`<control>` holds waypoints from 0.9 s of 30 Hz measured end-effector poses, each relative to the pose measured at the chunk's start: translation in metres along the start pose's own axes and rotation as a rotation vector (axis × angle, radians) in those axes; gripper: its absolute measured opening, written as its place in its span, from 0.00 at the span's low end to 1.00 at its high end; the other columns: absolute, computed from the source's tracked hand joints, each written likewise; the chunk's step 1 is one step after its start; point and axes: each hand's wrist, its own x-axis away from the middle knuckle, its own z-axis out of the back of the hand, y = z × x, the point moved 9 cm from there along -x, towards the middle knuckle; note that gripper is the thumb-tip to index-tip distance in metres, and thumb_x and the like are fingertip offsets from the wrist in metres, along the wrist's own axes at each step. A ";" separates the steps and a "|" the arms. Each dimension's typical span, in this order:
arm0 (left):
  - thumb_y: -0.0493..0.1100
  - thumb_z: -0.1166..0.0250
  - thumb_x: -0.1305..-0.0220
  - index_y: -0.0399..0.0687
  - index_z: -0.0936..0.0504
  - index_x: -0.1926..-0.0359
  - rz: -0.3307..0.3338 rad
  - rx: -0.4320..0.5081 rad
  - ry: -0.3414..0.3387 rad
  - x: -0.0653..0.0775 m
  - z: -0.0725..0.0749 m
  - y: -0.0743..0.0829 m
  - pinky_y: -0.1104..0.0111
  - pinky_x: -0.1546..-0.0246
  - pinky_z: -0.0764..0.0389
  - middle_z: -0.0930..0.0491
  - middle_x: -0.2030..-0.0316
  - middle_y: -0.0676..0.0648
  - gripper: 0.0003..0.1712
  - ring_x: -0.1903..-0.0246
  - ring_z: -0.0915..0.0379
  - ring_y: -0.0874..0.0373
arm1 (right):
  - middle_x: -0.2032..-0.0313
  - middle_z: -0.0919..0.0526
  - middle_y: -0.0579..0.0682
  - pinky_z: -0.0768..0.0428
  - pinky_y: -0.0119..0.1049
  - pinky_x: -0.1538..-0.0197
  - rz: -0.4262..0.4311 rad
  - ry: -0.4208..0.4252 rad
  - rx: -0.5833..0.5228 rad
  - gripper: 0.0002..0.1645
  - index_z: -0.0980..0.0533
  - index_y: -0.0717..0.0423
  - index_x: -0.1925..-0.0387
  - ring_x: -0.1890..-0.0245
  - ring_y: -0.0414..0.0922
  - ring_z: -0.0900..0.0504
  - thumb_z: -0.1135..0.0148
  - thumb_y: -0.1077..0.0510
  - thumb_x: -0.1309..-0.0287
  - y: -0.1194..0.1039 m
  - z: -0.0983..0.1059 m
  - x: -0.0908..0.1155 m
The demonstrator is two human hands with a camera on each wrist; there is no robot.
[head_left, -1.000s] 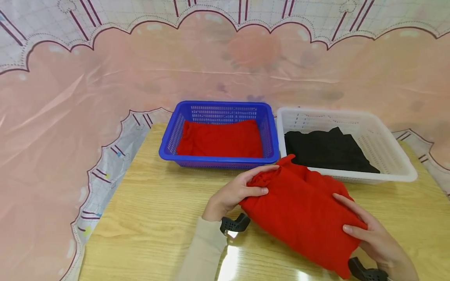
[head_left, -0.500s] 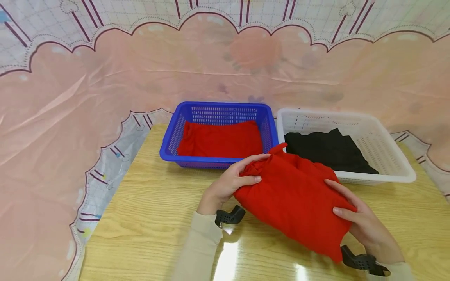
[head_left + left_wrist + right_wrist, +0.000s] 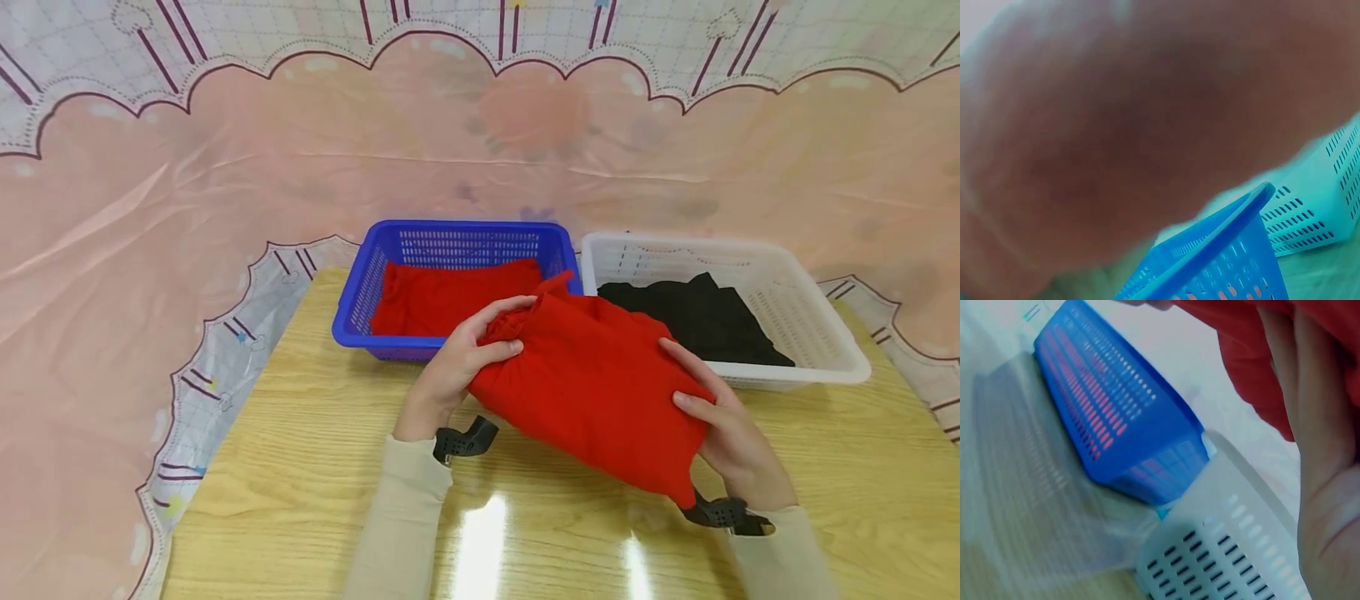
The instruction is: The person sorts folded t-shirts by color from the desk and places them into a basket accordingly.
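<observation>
Both hands hold a folded red cloth point(image 3: 592, 392) by its two ends, tilted above the table in front of the baskets. My left hand point(image 3: 448, 367) pinches its upper left end, thumb on top. At the lower right end, my right hand point(image 3: 731, 429) grips it with the thumb on top and the other fingers partly hidden behind. The cloth's far corner overlaps the right side of the blue basket point(image 3: 390, 342). In the right wrist view, red fabric point(image 3: 1244, 369) hangs around my fingers point(image 3: 1319, 394). My left hand point(image 3: 1147, 125) fills much of the left wrist view.
Another folded red cloth point(image 3: 427, 292) lies in the blue basket. To its right stands a white basket point(image 3: 832, 371) with a black cloth point(image 3: 697, 321) inside. Both rest toward the back of a wooden table point(image 3: 300, 500), before a patterned pink curtain point(image 3: 420, 167).
Both hands have carried the red cloth left and away from me, toward the blue basket. Their hold on it looks the same. The baskets stay in place.
</observation>
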 end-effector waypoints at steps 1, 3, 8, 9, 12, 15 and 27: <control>0.32 0.46 0.39 0.50 0.36 0.38 0.000 0.010 0.011 0.000 0.002 0.000 0.57 0.56 0.25 0.33 0.46 0.40 0.28 0.50 0.32 0.46 | 0.36 0.51 0.53 0.26 0.40 0.51 0.011 0.003 -0.020 0.34 0.58 0.57 0.32 0.44 0.49 0.35 0.73 0.76 0.39 0.000 0.000 -0.004; 0.33 0.46 0.39 0.52 0.37 0.38 0.003 0.016 0.041 -0.001 0.006 0.001 0.56 0.57 0.25 0.34 0.45 0.40 0.28 0.50 0.32 0.46 | 0.36 0.51 0.53 0.26 0.41 0.51 0.030 0.008 -0.071 0.33 0.58 0.57 0.32 0.44 0.49 0.35 0.73 0.75 0.38 -0.001 0.001 -0.010; 0.37 0.44 0.39 0.56 0.37 0.38 0.031 -0.005 0.088 -0.004 0.014 0.005 0.55 0.57 0.25 0.34 0.45 0.42 0.28 0.50 0.32 0.46 | 0.36 0.50 0.52 0.27 0.41 0.49 0.062 -0.007 -0.202 0.33 0.58 0.54 0.32 0.44 0.50 0.35 0.73 0.73 0.37 -0.001 -0.001 -0.022; 0.38 0.44 0.39 0.57 0.36 0.38 0.036 -0.016 0.093 -0.004 0.016 0.006 0.55 0.57 0.25 0.33 0.45 0.42 0.28 0.50 0.31 0.46 | 0.36 0.50 0.52 0.28 0.41 0.49 0.067 -0.014 -0.228 0.33 0.59 0.54 0.32 0.44 0.50 0.36 0.74 0.72 0.37 -0.001 -0.002 -0.024; 0.39 0.44 0.39 0.57 0.37 0.38 0.034 -0.022 0.109 -0.004 0.024 0.010 0.55 0.58 0.25 0.33 0.45 0.42 0.28 0.51 0.31 0.46 | 0.35 0.50 0.51 0.28 0.41 0.48 0.075 -0.020 -0.285 0.33 0.59 0.52 0.31 0.43 0.50 0.37 0.75 0.72 0.37 0.000 -0.006 -0.032; 0.38 0.44 0.39 0.56 0.37 0.38 0.017 -0.009 0.123 -0.007 0.031 0.012 0.54 0.59 0.25 0.34 0.45 0.41 0.28 0.51 0.31 0.45 | 0.33 0.54 0.49 0.30 0.41 0.46 0.098 -0.023 -0.363 0.34 0.60 0.48 0.31 0.40 0.49 0.41 0.77 0.71 0.36 -0.003 -0.012 -0.039; 0.34 0.43 0.41 0.51 0.35 0.39 -0.186 0.047 0.262 -0.013 0.066 0.023 0.58 0.54 0.27 0.38 0.42 0.42 0.28 0.46 0.38 0.44 | 0.61 0.26 0.52 0.23 0.37 0.62 0.138 0.329 -0.605 0.09 0.34 0.59 0.55 0.63 0.49 0.24 0.55 0.61 0.36 0.019 0.004 -0.062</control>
